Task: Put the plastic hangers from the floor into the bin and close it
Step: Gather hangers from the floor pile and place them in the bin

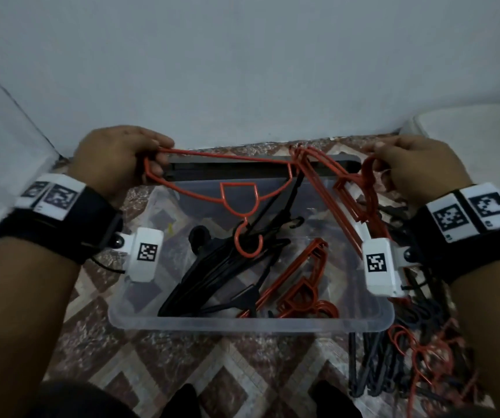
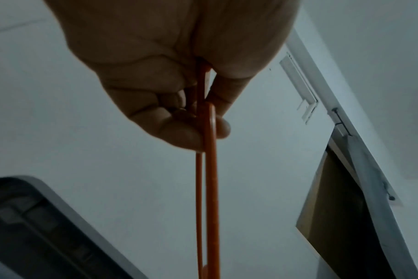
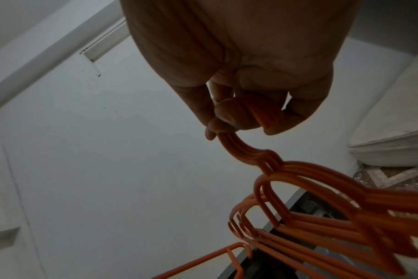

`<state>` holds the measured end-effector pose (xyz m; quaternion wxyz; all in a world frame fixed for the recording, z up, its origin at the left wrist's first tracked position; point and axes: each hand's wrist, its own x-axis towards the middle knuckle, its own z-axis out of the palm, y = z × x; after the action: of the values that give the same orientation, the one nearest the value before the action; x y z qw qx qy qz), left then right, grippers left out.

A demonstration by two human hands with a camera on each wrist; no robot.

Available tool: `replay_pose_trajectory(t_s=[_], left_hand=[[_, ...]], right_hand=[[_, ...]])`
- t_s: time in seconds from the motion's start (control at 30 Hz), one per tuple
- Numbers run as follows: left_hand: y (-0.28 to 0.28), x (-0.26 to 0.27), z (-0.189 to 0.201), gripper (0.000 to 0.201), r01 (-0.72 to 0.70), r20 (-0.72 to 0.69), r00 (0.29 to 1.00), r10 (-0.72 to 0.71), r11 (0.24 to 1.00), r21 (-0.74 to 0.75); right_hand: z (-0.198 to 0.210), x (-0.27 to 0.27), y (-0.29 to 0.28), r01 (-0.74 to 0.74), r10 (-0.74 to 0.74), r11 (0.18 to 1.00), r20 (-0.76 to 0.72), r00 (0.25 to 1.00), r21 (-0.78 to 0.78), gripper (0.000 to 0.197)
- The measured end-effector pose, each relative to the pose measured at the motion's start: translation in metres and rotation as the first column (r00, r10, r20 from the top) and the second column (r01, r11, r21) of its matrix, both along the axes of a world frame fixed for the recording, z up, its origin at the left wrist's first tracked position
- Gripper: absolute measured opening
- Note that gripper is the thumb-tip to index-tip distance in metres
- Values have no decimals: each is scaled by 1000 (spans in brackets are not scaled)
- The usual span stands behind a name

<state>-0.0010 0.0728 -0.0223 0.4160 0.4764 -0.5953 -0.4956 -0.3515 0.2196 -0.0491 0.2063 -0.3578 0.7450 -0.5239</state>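
A clear plastic bin (image 1: 248, 322) stands open on the patterned floor with black hangers (image 1: 212, 273) and orange hangers (image 1: 300, 285) inside. My left hand (image 1: 122, 158) grips the end of one orange hanger (image 1: 227, 188) (image 2: 211, 169) held above the bin, its hook hanging down. My right hand (image 1: 414, 167) (image 3: 246, 113) holds a bunch of several orange hangers (image 1: 348, 200) (image 3: 322, 198) by their hooks over the bin's right side. The far end of the single hanger touches this bunch.
The dark grey lid (image 1: 257, 168) (image 2: 36, 226) leans against the wall behind the bin. A heap of black and orange hangers (image 1: 408, 357) lies on the floor right of the bin. A white mattress (image 1: 469, 140) (image 3: 394, 117) sits at the far right.
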Motion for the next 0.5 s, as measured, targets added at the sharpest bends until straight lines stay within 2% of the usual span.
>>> replay_pose_trajectory(t_s=[0.07, 0.13, 0.2, 0.27, 0.37, 0.43, 0.5], left_hand=[[-4, 9, 4, 21, -20, -41, 999, 20, 1000, -3], [-8, 15, 4, 22, 1, -74, 997, 7, 993, 114], [-10, 21, 3, 21, 71, -140, 990, -32, 957, 282], [-11, 28, 1, 23, 172, -253, 964, -87, 926, 336], [-13, 32, -2, 24, 184, -331, 939, -96, 951, 247], [-14, 29, -2, 36, 94, -319, 947, -33, 980, 177], [-15, 25, 0, 55, -65, -250, 964, 85, 994, 87]], right_hand=[[-1, -4, -2, 1, -1, 1000, 33, 999, -8, 19], [-3, -5, -3, -17, 17, 1000, 46, 999, -12, 20], [-4, -4, -3, -54, 55, 998, 43, 998, -23, 21], [-4, -4, -2, -98, 99, 995, 45, 994, -34, 23], [-4, -5, -1, -143, 144, 989, 35, 989, -27, 22], [-4, -4, 0, -169, 169, 985, 11, 985, -17, 20], [-3, -1, 0, -202, 202, 979, -19, 979, -14, 19]])
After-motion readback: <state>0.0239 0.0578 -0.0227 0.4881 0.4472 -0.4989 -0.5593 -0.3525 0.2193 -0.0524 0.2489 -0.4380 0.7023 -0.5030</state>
